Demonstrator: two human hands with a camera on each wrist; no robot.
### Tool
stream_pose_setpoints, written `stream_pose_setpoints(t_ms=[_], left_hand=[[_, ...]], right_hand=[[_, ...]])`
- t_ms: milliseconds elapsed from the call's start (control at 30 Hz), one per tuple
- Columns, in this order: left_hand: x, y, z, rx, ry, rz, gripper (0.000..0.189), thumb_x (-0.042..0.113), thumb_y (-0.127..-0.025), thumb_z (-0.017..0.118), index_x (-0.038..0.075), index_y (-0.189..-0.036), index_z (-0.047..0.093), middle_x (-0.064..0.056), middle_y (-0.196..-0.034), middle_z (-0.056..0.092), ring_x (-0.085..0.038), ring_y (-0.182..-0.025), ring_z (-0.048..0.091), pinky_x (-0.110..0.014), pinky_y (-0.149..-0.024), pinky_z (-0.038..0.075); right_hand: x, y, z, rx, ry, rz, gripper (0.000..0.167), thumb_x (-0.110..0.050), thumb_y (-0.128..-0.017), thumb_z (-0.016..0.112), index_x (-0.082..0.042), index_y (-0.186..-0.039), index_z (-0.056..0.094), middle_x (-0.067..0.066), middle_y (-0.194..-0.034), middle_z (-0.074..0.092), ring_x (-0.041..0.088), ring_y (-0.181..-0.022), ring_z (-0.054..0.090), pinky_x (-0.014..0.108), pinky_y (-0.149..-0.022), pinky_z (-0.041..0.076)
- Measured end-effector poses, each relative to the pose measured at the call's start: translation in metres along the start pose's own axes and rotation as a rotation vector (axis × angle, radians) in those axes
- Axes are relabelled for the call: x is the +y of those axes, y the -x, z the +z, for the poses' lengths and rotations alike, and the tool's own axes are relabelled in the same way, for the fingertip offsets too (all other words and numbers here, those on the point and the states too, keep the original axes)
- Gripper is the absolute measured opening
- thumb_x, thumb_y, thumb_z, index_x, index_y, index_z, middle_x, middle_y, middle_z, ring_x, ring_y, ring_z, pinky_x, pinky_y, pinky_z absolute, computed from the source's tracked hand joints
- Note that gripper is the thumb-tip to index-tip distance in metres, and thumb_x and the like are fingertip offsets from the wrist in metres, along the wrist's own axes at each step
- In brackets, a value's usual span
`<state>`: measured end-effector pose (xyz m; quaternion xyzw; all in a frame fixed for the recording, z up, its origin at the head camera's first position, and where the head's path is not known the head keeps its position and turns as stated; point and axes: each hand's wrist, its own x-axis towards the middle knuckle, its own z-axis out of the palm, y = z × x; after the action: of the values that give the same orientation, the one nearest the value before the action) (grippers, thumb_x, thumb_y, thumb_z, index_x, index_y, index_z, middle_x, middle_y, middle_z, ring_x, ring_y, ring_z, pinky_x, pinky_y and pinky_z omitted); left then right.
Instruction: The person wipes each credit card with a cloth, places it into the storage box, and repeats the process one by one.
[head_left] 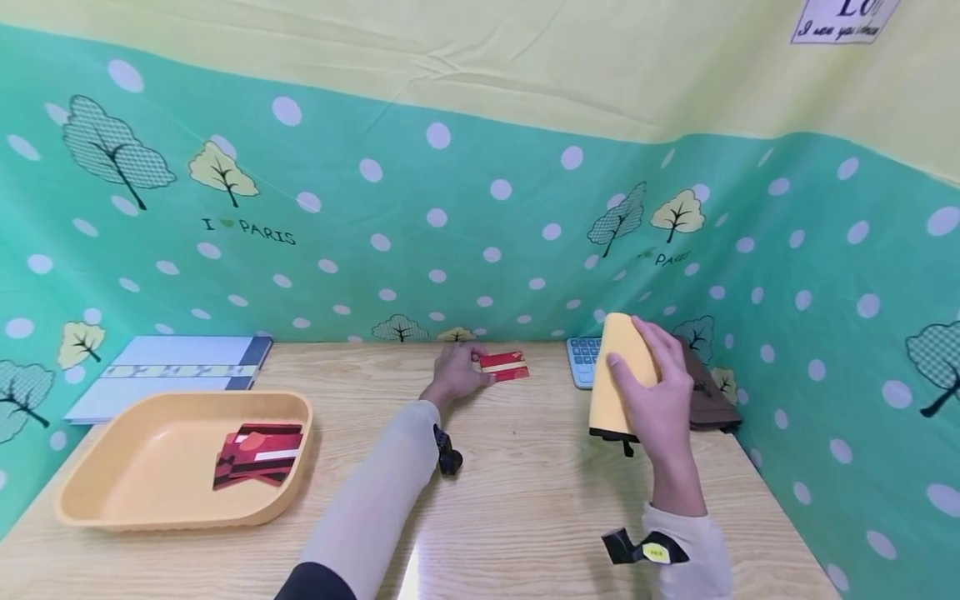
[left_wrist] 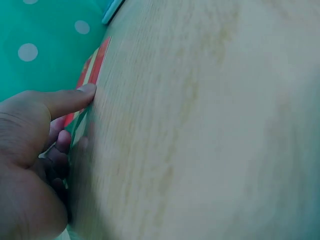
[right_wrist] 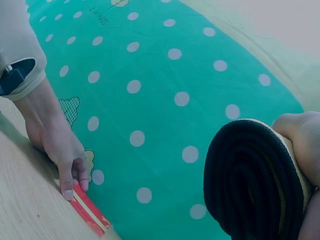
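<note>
A red card (head_left: pixel 508 367) with a cream stripe lies flat near the back edge of the table. My left hand (head_left: pixel 457 372) pinches its left end, thumb on top and the other fingers curled at the edge, as the left wrist view shows. To the right, my right hand (head_left: pixel 663 387) grips a rolled-up yellow piece (head_left: pixel 617 383) with a black inner side, held tilted above the table. Its spiral of thick black layers (right_wrist: pixel 240 185) faces the right wrist camera.
On the left stands an orange plastic basket (head_left: pixel 183 398) with several red cards (head_left: pixel 264 454) inside. Behind it lies a pale blue folder (head_left: pixel 180 354). A light blue calculator-like keypad (head_left: pixel 581 367) and a brown flat item (head_left: pixel 708 400) lie at the back right, partly hidden. Green dotted cloth hangs behind.
</note>
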<state>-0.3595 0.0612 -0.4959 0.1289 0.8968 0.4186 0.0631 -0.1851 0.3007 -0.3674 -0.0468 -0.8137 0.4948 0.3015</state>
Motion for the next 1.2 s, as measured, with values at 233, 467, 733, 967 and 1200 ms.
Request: stream_pose_setpoints(t_ms=[233, 467, 733, 967, 1200], left_hand=[[-0.01, 0.005, 0.004, 0.016, 0.076, 0.102, 0.045, 0.018, -0.091, 0.08, 0.016, -0.131, 0.058, -0.004, -0.11, 0.066, -0.024, -0.101, 0.062, -0.048, -0.106, 0.046], [-0.016, 0.019, 0.0, 0.017, 0.281, 0.116, 0.045, 0.001, -0.09, 0.076, 0.016, -0.128, 0.056, -0.003, -0.089, 0.061, -0.014, -0.078, 0.064, -0.03, -0.078, 0.056], [-0.003, 0.05, -0.018, 0.048, 0.548, 0.105, 0.047, -0.002, -0.093, 0.071, 0.015, -0.134, 0.057, -0.013, -0.105, 0.07, -0.031, -0.093, 0.075, -0.036, -0.081, 0.066], [0.022, 0.091, -0.049, 0.152, 0.589, 0.194, 0.049, 0.0, -0.094, 0.072, 0.014, -0.139, 0.059, -0.016, -0.11, 0.076, -0.032, -0.099, 0.077, -0.047, -0.09, 0.066], [0.026, 0.126, -0.077, 0.228, 0.582, 0.252, 0.047, 0.001, -0.093, 0.073, 0.015, -0.137, 0.061, -0.015, -0.107, 0.079, -0.027, -0.094, 0.079, -0.039, -0.085, 0.067]], right_hand=[[0.0, 0.0, 0.001, -0.004, 0.002, 0.001, 0.057, -0.017, -0.095, 0.074, -0.033, -0.147, 0.058, -0.004, -0.152, 0.048, 0.012, -0.111, 0.046, 0.015, -0.075, 0.049], [0.0, 0.004, 0.003, -0.02, 0.004, 0.022, 0.057, -0.018, -0.096, 0.074, -0.033, -0.148, 0.057, -0.004, -0.153, 0.047, 0.012, -0.111, 0.046, 0.016, -0.075, 0.049], [-0.001, 0.005, 0.009, -0.053, -0.006, -0.015, 0.057, -0.017, -0.095, 0.075, -0.032, -0.147, 0.058, -0.003, -0.154, 0.047, 0.012, -0.112, 0.046, 0.013, -0.076, 0.049], [-0.006, 0.009, 0.014, -0.056, 0.012, -0.034, 0.056, -0.017, -0.095, 0.075, -0.029, -0.147, 0.059, -0.002, -0.153, 0.048, 0.01, -0.114, 0.046, 0.015, -0.079, 0.046], [-0.01, 0.015, 0.024, -0.085, 0.009, -0.081, 0.058, -0.014, -0.094, 0.075, -0.034, -0.146, 0.059, -0.003, -0.152, 0.049, 0.01, -0.116, 0.046, 0.019, -0.081, 0.046]])
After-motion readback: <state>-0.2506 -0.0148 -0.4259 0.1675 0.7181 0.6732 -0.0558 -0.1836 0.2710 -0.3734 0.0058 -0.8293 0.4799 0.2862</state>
